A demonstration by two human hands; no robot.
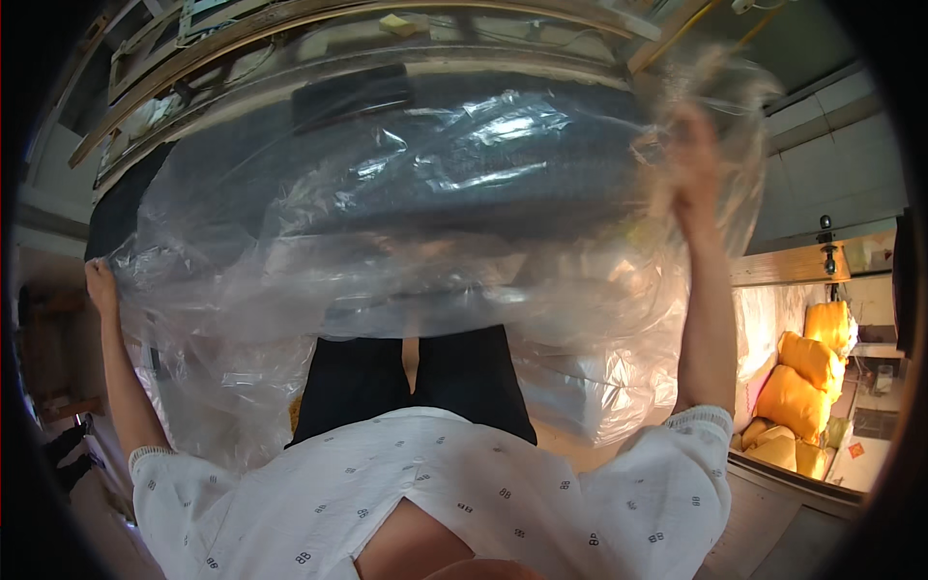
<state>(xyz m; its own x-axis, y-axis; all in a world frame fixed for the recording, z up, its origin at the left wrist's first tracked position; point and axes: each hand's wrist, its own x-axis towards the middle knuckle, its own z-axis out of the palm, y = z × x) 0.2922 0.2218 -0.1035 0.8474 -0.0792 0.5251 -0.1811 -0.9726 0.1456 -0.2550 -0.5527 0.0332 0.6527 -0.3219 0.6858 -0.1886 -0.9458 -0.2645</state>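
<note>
A large sheet of clear plastic film point(406, 253) stretches across the view, wrinkled and shiny, over a long dark grey piece point(174, 198) whose kind I cannot make out. At its far left edge my left hand point(100, 280) is closed, gripping the film's border beside the dark piece. My right hand point(694, 164) is raised at the far right among loose, billowing film. Motion smears its fingers, so their grip does not show. Beneath the film, near its upper edge, a darker rectangular patch point(350, 95) shows.
Wooden rails point(522, 12) run along the far side, with a small yellow block point(396, 24) beyond the dark piece. More clear film hangs near my legs, and a plastic-wrapped bundle point(590, 391) lies to their right. Several yellow-orange bags point(800, 387) are piled at right, past a wooden beam point(788, 266).
</note>
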